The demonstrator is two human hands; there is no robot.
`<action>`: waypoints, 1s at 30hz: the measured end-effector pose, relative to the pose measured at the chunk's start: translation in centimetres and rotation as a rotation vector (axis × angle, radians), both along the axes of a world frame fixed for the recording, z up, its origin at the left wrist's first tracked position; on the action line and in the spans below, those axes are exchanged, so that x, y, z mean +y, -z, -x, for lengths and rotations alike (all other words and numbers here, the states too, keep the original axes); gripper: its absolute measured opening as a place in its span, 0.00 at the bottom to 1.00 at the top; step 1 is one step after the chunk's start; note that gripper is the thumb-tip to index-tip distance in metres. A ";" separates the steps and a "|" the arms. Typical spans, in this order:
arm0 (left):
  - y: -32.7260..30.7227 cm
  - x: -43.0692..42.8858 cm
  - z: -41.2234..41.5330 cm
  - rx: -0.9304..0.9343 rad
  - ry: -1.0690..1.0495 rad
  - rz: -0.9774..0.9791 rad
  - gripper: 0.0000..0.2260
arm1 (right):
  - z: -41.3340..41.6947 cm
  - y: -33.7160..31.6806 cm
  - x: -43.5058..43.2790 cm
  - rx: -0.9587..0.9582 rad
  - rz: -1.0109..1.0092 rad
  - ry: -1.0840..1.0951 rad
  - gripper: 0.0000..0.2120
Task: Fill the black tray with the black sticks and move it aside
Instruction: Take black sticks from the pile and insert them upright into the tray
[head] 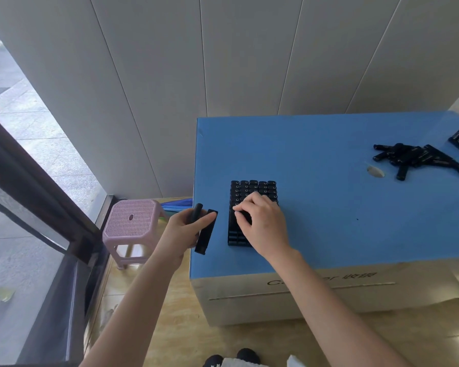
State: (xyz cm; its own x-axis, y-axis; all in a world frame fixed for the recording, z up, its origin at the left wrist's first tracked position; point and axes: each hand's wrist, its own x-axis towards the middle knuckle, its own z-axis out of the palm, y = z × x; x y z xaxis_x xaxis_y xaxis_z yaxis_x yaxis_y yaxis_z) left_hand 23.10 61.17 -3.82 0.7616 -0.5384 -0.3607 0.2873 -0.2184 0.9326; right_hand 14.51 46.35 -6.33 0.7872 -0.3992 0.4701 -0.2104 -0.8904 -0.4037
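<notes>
The black tray [237,241] stands on the blue bench [342,207] near its left edge, far rows filled with upright sticks. The right grip [263,221] lies over the tray, fingers curled, pinching one stick [245,217]. The left grip [186,231] is closed round two black sticks [206,239] just left of the tray. A loose pile [419,160] lies well apart at the right.

Left grip [187,230] clenched, arm outstretched; right grip [263,223] curled, palm down.
</notes>
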 end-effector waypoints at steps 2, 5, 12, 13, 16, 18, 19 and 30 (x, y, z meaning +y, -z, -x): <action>0.0 -0.2 0.1 -0.006 0.000 0.017 0.08 | 0.5 -0.6 0.9 -0.021 -0.126 -0.008 0.07; 0.1 -0.5 0.1 0.026 -0.006 0.076 0.08 | 1.6 -1.2 3.0 0.065 -0.604 -0.057 0.13; 0.0 -1.3 0.3 0.053 0.044 0.125 0.10 | 2.8 -1.4 4.5 -0.006 -1.464 -0.049 0.10; 0.0 -1.3 0.2 0.040 0.042 0.113 0.08 | 3.0 -1.3 4.1 -0.056 -1.446 -0.031 0.08; 0.2 -1.0 -0.3 0.023 0.037 0.082 0.09 | 3.6 -1.7 2.0 -0.174 -1.336 0.027 0.06; 0.3 -0.8 -0.6 0.038 0.015 0.069 0.11 | 4.0 -2.1 0.4 -0.192 -1.155 0.070 0.07; 0.4 -0.7 -0.8 0.050 -0.002 0.062 0.13 | 4.2 -2.3 -0.3 -0.180 -1.035 0.089 0.07; 0.1 -0.5 -0.9 0.107 -0.073 0.016 0.12 | 2.3 -1.1 -1.8 0.057 -0.370 -0.003 0.07</action>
State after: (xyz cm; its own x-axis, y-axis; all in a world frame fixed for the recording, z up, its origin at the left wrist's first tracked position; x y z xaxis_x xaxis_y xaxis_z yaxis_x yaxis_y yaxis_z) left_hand 24.02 60.64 -3.91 0.7565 -0.4894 -0.4337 0.3998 -0.1787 0.8990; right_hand 12.19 44.53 -5.18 0.8094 -0.5312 0.2505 -0.2389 -0.6874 -0.6858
